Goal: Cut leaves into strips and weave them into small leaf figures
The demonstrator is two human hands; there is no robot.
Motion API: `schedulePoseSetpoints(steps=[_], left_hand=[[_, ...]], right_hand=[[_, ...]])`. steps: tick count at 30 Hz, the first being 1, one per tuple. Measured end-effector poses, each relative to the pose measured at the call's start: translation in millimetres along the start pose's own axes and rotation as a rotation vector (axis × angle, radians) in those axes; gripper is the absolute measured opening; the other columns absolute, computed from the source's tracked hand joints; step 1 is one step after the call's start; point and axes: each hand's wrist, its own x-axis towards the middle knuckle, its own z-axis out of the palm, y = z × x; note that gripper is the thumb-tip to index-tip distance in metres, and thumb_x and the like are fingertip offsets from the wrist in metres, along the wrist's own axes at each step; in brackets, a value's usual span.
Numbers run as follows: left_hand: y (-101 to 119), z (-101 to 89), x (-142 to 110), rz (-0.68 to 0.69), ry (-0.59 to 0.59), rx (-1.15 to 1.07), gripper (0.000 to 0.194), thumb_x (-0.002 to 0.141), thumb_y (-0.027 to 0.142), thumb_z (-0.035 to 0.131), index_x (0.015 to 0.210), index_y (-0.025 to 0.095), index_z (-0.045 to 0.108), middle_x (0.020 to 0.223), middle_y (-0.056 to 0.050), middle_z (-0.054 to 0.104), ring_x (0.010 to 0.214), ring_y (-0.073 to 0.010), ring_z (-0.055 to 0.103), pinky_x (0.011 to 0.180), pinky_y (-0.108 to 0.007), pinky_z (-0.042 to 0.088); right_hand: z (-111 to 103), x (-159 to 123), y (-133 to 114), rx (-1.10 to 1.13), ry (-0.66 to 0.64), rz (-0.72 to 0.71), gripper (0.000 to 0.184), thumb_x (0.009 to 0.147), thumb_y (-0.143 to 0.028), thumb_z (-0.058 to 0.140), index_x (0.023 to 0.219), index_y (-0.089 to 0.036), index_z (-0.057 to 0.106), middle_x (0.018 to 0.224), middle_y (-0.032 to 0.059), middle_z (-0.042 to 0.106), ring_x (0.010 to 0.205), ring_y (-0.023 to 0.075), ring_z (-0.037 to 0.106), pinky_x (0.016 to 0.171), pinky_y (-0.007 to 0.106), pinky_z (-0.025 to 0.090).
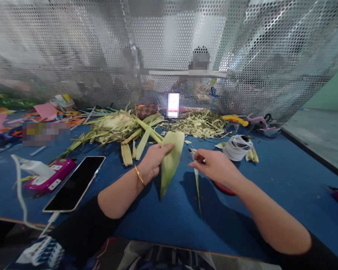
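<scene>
A broad pale-green corn husk leaf [173, 161] is pinched between the thumb and fingers of my left hand [153, 161], its pointed end hanging down over the table. To its right, my right hand [211, 165] has its fingers closed on a narrow husk strip [197, 183], which dangles from the fingertips. Under that hand lies a tool with a red handle [225, 188], probably scissors; the hand hides most of it. Just beyond is a spool of white cord [238, 147] with husk pieces beside it.
Heaps of husk [115, 125] and shredded strips [204, 124] line the back against a perforated metal screen [101, 56]. At left lie a phone [75, 183] on a cable and a purple power strip [52, 175] with a white plug. A lit screen [173, 105] stands behind.
</scene>
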Motion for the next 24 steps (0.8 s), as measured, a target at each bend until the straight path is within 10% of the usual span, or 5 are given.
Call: schedulePoseSetpoints(steps=[7, 13, 15, 19, 24], left_hand=[[8.7, -1.0, -0.5, 0.009, 0.036, 0.049, 0.005, 0.075, 0.018, 0.068, 0.076, 0.014, 0.065, 0.060, -0.002, 0.067, 0.049, -0.0143, 0.060, 0.049, -0.026, 0.050], [10.1, -5.1, 2.0, 0.024, 0.008, 0.123, 0.011, 0.070, 0.020, 0.073, 0.076, 0.013, 0.066, 0.062, -0.003, 0.068, 0.047, -0.0138, 0.060, 0.047, -0.025, 0.049], [11.3, -5.6, 2.4, 0.016, 0.007, 0.119, 0.012, 0.070, 0.021, 0.072, 0.078, 0.014, 0.067, 0.063, -0.003, 0.069, 0.048, -0.0144, 0.061, 0.048, -0.026, 0.050], [11.7, -4.8, 1.9, 0.003, -0.017, 0.096, 0.013, 0.069, 0.021, 0.073, 0.078, 0.014, 0.067, 0.063, -0.004, 0.070, 0.051, -0.0149, 0.062, 0.050, -0.026, 0.051], [11.1, -4.1, -0.1, -0.007, -0.041, 0.106, 0.008, 0.071, 0.019, 0.070, 0.077, 0.014, 0.068, 0.061, -0.004, 0.069, 0.048, -0.0150, 0.061, 0.048, -0.026, 0.051]], right_hand=[[4.6, -8.6, -9.3, -0.247, -0.296, 0.076, 0.011, 0.070, -0.015, 0.055, 0.066, -0.017, 0.064, 0.073, 0.0139, 0.070, 0.072, 0.0263, 0.067, 0.057, 0.030, 0.041], [-1.4, -10.1, -2.4, 0.503, -0.747, 0.063, 0.008, 0.063, -0.016, 0.051, 0.065, -0.021, 0.058, 0.048, -0.0040, 0.058, 0.040, 0.0130, 0.057, 0.042, 0.022, 0.044], [-6.5, 0.4, 11.2, 0.776, -0.561, 0.140, 0.004, 0.063, -0.021, 0.056, 0.065, -0.020, 0.057, 0.048, -0.0043, 0.057, 0.039, 0.0117, 0.054, 0.042, 0.023, 0.045], [-18.0, 22.5, 34.6, 1.124, 0.243, 0.233, 0.027, 0.071, -0.044, 0.062, 0.084, -0.020, 0.058, 0.085, 0.0057, 0.068, 0.065, 0.0154, 0.066, 0.059, 0.027, 0.052], [-30.8, 11.5, 47.4, 0.529, 0.121, 0.209, 0.047, 0.079, -0.047, 0.057, 0.117, -0.020, 0.053, 0.103, 0.0108, 0.068, 0.072, 0.0210, 0.067, 0.065, 0.034, 0.050]])
